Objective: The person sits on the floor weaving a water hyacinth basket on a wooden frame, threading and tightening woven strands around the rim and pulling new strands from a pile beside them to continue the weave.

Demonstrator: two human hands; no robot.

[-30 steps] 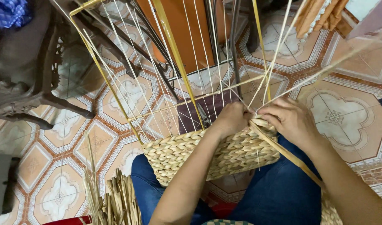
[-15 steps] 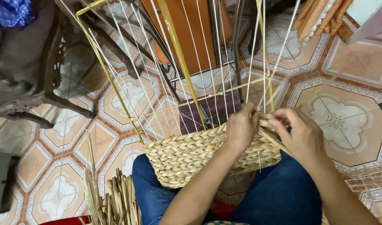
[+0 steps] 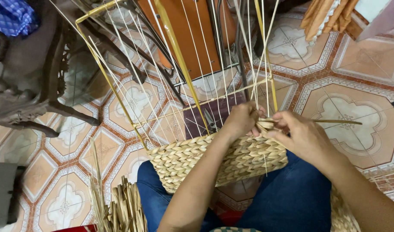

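Observation:
A half-woven straw basket (image 3: pixel 192 159) rests against my knees in blue jeans. Thin pale upright stakes (image 3: pixel 171 81) rise from its woven rim inside a yellow frame (image 3: pixel 104 75). My left hand (image 3: pixel 242 120) presses on the top edge of the weave, fingers curled among the stakes. My right hand (image 3: pixel 302 137) pinches a flat straw strand (image 3: pixel 334 122) that runs off to the right, right beside the left hand at the rim.
A bundle of loose dry straw (image 3: pixel 119 206) lies at the lower left on the patterned tile floor (image 3: pixel 356 107). A dark carved wooden chair (image 3: pixel 29 86) stands at the left. An orange board (image 3: pixel 192 30) and dark rods lean behind the basket.
Both hands have shifted along the rim. The straw strand, earlier slanting down past my right wrist, now sticks out level to the right from my right fingers.

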